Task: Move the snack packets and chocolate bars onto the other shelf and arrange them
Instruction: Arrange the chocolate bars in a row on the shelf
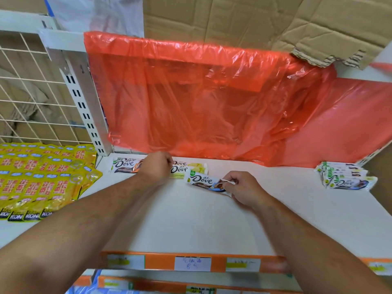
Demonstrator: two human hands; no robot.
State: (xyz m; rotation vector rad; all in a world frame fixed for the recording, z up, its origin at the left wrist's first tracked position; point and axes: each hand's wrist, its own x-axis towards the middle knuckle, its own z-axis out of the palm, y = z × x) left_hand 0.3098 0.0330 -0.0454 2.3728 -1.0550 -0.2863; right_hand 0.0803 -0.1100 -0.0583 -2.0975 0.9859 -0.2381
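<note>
On the white shelf [191,219] lie Dove chocolate bars. My right hand [244,190] pinches the right end of a white and brown Dove bar [201,181], which lies flat. My left hand [158,166] has curled fingers on the left end of a yellow Dove bar [191,167] at the back of the shelf. Another Dove bar [125,165] lies to the left of that hand, near the upright. A stack of Dove bars [345,177] sits at the shelf's right end. Yellow snack packets [42,177] fill the neighbouring shelf on the left in overlapping rows.
An orange plastic sheet [212,98] hangs behind the shelf. A white slotted upright [84,107] and a wire grid [27,92] stand at the left. Cardboard [275,24] lies on top. An orange price strip [191,263] with labels runs along the shelf's front edge.
</note>
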